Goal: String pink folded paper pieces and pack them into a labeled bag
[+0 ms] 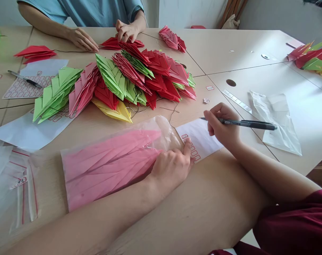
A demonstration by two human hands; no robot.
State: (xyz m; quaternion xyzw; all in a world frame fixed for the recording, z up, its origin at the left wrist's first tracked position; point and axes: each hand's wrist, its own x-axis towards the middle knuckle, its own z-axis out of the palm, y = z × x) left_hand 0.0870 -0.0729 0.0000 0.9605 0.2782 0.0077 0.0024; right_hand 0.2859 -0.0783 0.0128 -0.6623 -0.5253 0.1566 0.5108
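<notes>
My right hand [222,125] is closed around a black pen [251,124], its tip pointing left above a white label sheet [205,136] with red-outlined boxes. Against the sheet's left edge rests my left hand [174,163], index finger extended onto the labels, the other fingers curled beneath. Under and beside that hand lies a clear plastic bag [110,159] holding pink folded paper. Small writing shows in the top label box near my left fingertip.
Red, green and yellow folded paper pieces [155,74] are heaped mid-table. Across from me, a person's hands [127,31] handle red pieces. Label sheets [28,131] and plastic bags [14,187] lie left; a white bag [275,120] and colored paper [312,58] lie right.
</notes>
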